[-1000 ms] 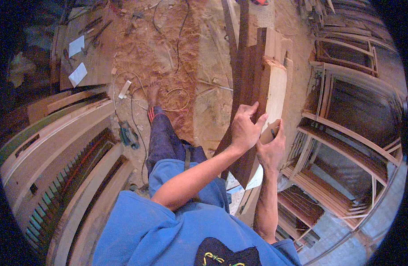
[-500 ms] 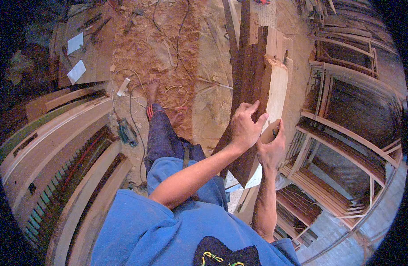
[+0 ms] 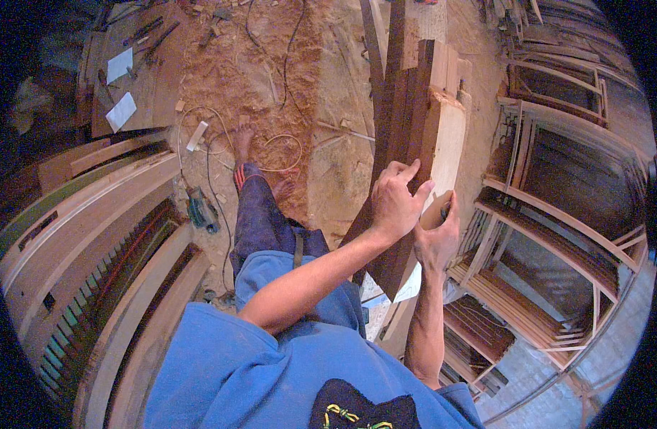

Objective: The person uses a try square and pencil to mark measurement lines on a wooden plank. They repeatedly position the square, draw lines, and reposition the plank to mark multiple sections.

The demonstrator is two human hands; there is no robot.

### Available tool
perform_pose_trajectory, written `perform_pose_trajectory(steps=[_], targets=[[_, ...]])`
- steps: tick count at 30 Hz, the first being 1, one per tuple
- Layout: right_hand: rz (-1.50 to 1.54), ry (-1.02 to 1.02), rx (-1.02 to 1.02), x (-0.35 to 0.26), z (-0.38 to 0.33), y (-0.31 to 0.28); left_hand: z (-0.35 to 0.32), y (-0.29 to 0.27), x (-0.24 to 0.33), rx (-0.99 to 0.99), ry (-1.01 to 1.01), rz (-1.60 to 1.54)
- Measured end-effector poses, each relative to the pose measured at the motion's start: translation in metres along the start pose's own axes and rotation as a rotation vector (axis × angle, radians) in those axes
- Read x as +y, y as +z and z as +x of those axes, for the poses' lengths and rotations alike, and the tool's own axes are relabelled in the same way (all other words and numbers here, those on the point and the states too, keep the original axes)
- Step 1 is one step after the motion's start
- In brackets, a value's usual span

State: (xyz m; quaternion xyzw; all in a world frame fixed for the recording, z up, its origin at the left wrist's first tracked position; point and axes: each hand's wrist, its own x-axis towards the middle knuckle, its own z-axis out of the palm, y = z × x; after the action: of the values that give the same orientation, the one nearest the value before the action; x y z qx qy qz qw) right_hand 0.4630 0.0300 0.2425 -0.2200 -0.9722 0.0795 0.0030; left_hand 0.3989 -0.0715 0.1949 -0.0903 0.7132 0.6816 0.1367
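Okay, your left hand (image 3: 400, 201) lies on the dark planks (image 3: 407, 111), thumb and forefinger apart; the pale board (image 3: 450, 139) sits alongside them, in front of you toward your right. Your right hand (image 3: 437, 239) touches the board's near part, small dark thing (image 3: 445, 211) by the fingers, can't tell if clamped.

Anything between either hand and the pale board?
Nothing visible: the left hand and right hand are both already at the pale board. The right one holds a small dark item.
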Motion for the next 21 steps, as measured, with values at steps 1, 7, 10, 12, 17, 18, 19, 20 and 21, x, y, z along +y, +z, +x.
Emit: perform_pose_trajectory(steps=[1,7,10,12,17,18,19,20,21], targets=[[0.009,0.007,-0.003,-0.0003,-0.0003,-0.0004,0.0002,-0.0005,0.0004,-0.008,-0.005,-0.005],[0.007,0.005,-0.011,0.0001,-0.0002,-0.0017,0.0002,-0.0012,0.0004,-0.008,0.009,0.011],[-0.003,0.002,-0.012,0.0003,-0.0004,-0.0022,-0.0006,-0.0007,0.0002,-0.001,0.012,0.028],[-0.001,0.05,-0.037,-0.0004,-0.0006,-0.0023,-0.0007,-0.001,0.0008,0.005,0.01,0.029],[0.034,-0.005,-0.017,-0.0029,0.0009,-0.0022,0.001,-0.0034,0.0024,-0.004,0.006,0.015],[0.026,0.017,-0.041,-0.0029,0.0014,-0.0027,0.0011,-0.0038,0.0026,-0.001,0.006,0.012],[0.015,0.044,-0.068,-0.0024,0.0011,-0.0032,0.0015,-0.0037,0.0023,0.013,0.027,0.019],[-0.001,0.025,-0.066,-0.0016,0.002,-0.0029,0.0028,-0.0034,0.0016,0.022,0.041,0.025],[-0.023,0.012,-0.072,-0.0004,0.0033,-0.0028,0.0023,-0.0032,0.001,0.027,0.048,0.031]])
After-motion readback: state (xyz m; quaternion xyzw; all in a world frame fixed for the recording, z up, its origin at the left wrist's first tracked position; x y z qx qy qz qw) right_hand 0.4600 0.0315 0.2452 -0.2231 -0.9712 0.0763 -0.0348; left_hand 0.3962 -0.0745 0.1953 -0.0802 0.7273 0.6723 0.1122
